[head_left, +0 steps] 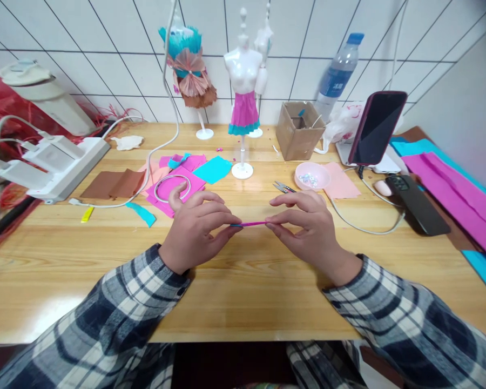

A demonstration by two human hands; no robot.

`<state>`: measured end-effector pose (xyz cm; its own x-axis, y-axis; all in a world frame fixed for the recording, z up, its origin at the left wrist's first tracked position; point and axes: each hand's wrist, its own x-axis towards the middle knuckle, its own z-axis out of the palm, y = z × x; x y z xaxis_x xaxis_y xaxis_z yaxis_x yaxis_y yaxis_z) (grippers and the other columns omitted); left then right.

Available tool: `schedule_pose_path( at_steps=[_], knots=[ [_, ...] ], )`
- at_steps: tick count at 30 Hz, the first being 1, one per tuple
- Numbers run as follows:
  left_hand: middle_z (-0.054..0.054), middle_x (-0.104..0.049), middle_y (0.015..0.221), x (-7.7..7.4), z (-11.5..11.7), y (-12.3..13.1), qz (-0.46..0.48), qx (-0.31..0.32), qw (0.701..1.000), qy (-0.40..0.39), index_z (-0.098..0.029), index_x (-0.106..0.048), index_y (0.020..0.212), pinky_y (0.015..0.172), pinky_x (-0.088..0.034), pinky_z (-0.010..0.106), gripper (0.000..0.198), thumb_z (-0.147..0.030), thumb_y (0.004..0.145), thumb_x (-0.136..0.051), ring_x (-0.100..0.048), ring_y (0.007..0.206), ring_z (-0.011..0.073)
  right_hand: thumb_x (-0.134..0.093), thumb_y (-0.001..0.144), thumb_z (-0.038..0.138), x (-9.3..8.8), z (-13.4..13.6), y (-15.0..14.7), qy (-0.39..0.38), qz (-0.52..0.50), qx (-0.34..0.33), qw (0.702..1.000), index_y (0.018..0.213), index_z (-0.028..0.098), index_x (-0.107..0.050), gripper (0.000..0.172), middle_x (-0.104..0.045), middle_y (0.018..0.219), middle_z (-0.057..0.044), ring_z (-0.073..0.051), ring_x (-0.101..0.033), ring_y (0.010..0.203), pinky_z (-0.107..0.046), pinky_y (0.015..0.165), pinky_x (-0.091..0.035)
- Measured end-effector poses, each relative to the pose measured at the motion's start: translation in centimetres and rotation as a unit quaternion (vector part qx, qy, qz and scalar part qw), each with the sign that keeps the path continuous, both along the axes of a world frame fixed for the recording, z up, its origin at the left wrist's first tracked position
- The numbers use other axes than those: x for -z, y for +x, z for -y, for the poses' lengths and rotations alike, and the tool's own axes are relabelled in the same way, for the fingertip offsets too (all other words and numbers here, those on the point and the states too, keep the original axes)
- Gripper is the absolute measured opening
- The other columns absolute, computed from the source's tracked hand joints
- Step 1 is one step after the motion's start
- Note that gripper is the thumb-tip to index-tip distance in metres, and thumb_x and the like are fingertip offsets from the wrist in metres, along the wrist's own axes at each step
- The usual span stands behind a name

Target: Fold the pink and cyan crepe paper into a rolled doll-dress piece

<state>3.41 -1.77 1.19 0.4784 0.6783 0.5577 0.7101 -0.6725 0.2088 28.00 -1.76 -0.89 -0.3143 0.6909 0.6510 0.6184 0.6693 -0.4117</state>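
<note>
A thin folded strip of magenta and blue paper (254, 223) is stretched level between my hands, just above the table. My left hand (200, 224) pinches its left end, where blue shows, between thumb and fingertips. At the opposite end, my right hand (308, 227) pinches it the same way, the other fingers loosely curled. Behind the hands stands a small white mannequin (243, 67) in a magenta skirt (244, 111) with a turquoise hem. Small scissors (282, 187) lie beyond my right hand. Magenta paper (174, 197) and a turquoise sheet (214, 169) lie beyond my left.
A pink bowl (312, 177) of small shiny pieces and a cardboard box (299, 132) stand at back right. Phones (378, 129) and a cable sit further right, beside stacked coloured paper (453, 189). A power strip (67, 167) and bottle (48, 97) occupy the left.
</note>
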Motion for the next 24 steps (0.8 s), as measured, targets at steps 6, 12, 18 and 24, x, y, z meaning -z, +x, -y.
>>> schedule_pose_path(
  at_steps=[6, 12, 18, 24],
  knots=[
    [-0.001, -0.072, 0.077, 0.2, -0.2, -0.1, 0.001, -0.002, 0.998, -0.068, -0.026, -0.071, 0.077, 0.102, -0.029, 0.05, 0.009, -0.032, 0.084, -0.069, -0.061, 0.095, 0.0222, -0.072, 0.083, 0.031, 0.3, -0.4, 0.1, -0.007, -0.002, -0.012, 1.0, 0.076, 0.031, -0.074, 0.007, -0.072, 0.1, 0.0, -0.021, -0.061, 0.089, -0.044, 0.083, -0.046],
    [0.001, -0.071, 0.079, 0.3, -0.4, -0.3, -0.018, 0.014, 0.992, -0.123, -0.025, -0.071, 0.075, 0.099, -0.028, 0.051, 0.011, -0.029, 0.084, -0.068, -0.06, 0.092, 0.0215, -0.074, 0.08, 0.028, 0.7, -0.5, -0.6, -0.063, -0.021, -0.044, 0.997, 0.071, 0.026, -0.072, 0.01, -0.073, 0.085, -0.001, -0.02, -0.063, 0.08, -0.041, 0.08, -0.049],
    [0.003, -0.071, 0.082, 0.3, -0.5, -0.3, -0.011, 0.023, 0.985, -0.171, -0.022, -0.07, 0.079, 0.089, -0.039, 0.042, 0.01, -0.029, 0.085, -0.066, -0.061, 0.087, 0.0204, -0.071, 0.082, 0.027, 0.9, -0.6, -0.9, -0.14, -0.037, -0.066, 0.987, 0.077, 0.024, -0.073, 0.006, -0.074, 0.091, -0.004, -0.02, -0.068, 0.084, -0.038, 0.079, -0.053],
    [0.003, -0.072, 0.087, 0.6, -0.5, -0.5, -0.017, 0.03, 0.987, -0.16, -0.022, -0.07, 0.086, 0.091, -0.04, 0.04, 0.011, -0.028, 0.088, -0.061, -0.062, 0.092, 0.0211, -0.077, 0.075, 0.044, 0.5, -0.2, -0.6, -0.182, 0.002, -0.091, 0.979, 0.14, 0.024, -0.048, 0.073, -0.059, 0.134, -0.012, -0.028, -0.057, 0.118, -0.049, 0.096, -0.048]
  ],
)
